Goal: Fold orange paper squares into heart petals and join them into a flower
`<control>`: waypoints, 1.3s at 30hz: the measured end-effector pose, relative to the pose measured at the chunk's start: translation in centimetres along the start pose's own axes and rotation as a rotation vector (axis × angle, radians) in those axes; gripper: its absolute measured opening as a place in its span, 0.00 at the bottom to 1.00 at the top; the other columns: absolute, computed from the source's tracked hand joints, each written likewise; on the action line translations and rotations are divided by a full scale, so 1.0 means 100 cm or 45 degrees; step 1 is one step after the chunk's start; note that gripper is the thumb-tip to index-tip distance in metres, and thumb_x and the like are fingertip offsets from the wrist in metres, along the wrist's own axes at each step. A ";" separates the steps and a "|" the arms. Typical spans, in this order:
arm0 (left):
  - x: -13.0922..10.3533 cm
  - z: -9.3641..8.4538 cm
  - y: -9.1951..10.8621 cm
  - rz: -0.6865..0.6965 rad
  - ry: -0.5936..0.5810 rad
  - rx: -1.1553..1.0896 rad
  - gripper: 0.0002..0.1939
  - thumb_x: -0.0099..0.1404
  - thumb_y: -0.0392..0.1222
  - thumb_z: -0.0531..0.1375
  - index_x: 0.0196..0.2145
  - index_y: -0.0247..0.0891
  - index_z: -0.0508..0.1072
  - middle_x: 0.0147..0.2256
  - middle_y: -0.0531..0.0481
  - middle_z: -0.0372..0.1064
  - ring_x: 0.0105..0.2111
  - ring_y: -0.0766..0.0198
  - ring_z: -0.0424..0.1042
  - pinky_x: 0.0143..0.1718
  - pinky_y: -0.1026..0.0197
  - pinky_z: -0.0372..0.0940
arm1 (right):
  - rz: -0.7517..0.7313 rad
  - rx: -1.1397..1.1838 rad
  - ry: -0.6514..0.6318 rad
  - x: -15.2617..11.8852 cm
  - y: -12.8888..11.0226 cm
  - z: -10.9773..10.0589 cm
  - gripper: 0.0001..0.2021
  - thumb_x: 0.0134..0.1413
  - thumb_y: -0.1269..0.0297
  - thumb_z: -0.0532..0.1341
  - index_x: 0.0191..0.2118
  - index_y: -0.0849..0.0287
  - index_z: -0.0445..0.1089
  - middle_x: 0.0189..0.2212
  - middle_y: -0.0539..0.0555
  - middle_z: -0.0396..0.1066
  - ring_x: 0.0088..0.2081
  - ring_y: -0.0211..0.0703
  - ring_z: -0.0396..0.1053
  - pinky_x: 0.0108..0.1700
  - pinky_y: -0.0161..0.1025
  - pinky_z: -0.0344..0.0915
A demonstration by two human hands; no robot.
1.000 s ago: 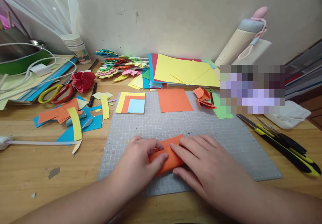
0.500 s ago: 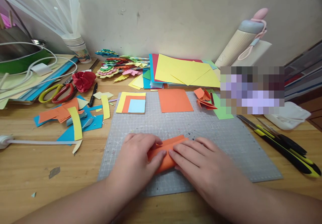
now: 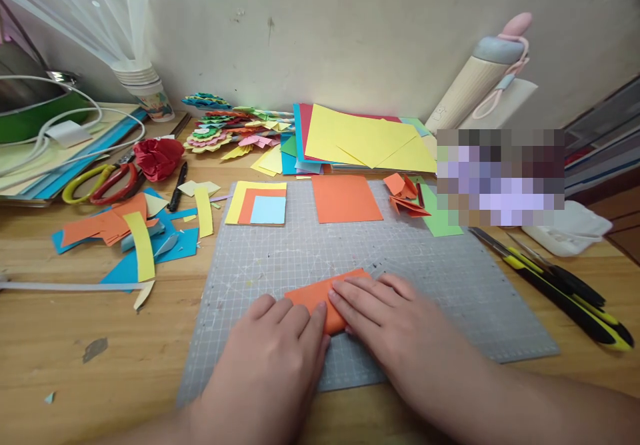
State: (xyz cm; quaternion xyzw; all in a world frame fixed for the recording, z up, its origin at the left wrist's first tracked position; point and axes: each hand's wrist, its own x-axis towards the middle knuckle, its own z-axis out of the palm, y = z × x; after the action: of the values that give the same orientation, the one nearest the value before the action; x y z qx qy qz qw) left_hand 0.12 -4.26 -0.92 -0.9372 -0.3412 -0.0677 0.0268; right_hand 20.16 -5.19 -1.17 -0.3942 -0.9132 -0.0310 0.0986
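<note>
A folded piece of orange paper (image 3: 324, 293) lies at a slant near the front of the grey cutting mat (image 3: 440, 325). My left hand (image 3: 275, 352) presses its bent fingers on the paper's left and near part, with the index fingertip on top. From the other side, my right hand (image 3: 385, 318) holds the paper down with fingers laid together across its right end. The two index fingertips almost meet at its middle. Farther back on the mat lie an orange paper square (image 3: 347, 200), stacked yellow, orange and light-blue squares (image 3: 269, 209), and small folded orange pieces (image 3: 407, 195).
Paper scraps (image 3: 115, 226), scissors (image 3: 103, 177) and a black pen (image 3: 178, 186) lie to the left. Coloured sheets (image 3: 365, 135) and paper flowers (image 3: 225, 125) sit along the wall. A yellow-black utility knife (image 3: 565, 295) crosses the mat's right edge.
My left hand has moved nearer to me, its fingers drawn down over the paper, uncovering the far left edge. The paper's raised far flap now looks flatter. My right hand has barely moved.
</note>
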 end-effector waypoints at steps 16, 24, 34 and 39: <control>-0.003 0.002 0.002 -0.047 -0.041 -0.030 0.11 0.59 0.31 0.57 0.40 0.33 0.74 0.23 0.50 0.69 0.21 0.57 0.68 0.24 0.54 0.64 | 0.011 0.028 0.064 0.002 0.000 -0.001 0.20 0.59 0.81 0.45 0.44 0.66 0.74 0.44 0.58 0.76 0.42 0.49 0.73 0.44 0.49 0.70; -0.003 0.005 0.001 -0.053 -0.039 -0.012 0.11 0.61 0.33 0.57 0.41 0.32 0.74 0.23 0.50 0.70 0.22 0.56 0.69 0.24 0.53 0.66 | -0.004 0.026 -0.022 -0.001 0.002 0.000 0.22 0.58 0.81 0.44 0.49 0.70 0.71 0.51 0.61 0.71 0.50 0.50 0.71 0.49 0.47 0.71; 0.000 0.004 0.002 -0.119 -0.097 -0.095 0.14 0.64 0.35 0.56 0.46 0.32 0.73 0.26 0.49 0.72 0.24 0.55 0.71 0.27 0.50 0.69 | -0.025 0.004 -0.083 -0.004 0.003 0.004 0.21 0.58 0.80 0.46 0.52 0.71 0.69 0.55 0.63 0.67 0.53 0.53 0.69 0.50 0.49 0.71; 0.005 0.003 0.004 -0.183 -0.151 -0.187 0.15 0.66 0.38 0.54 0.48 0.33 0.72 0.28 0.47 0.74 0.27 0.54 0.73 0.29 0.48 0.70 | -0.051 -0.019 -0.103 -0.004 0.002 0.005 0.23 0.56 0.81 0.46 0.55 0.72 0.67 0.56 0.63 0.65 0.54 0.54 0.68 0.50 0.50 0.72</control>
State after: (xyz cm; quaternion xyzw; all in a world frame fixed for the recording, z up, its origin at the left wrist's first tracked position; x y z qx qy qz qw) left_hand 0.80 -4.17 -1.09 -0.9121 -0.4027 -0.0389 -0.0670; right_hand 20.45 -5.25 -1.75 -0.3774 -0.9239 -0.0236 0.0579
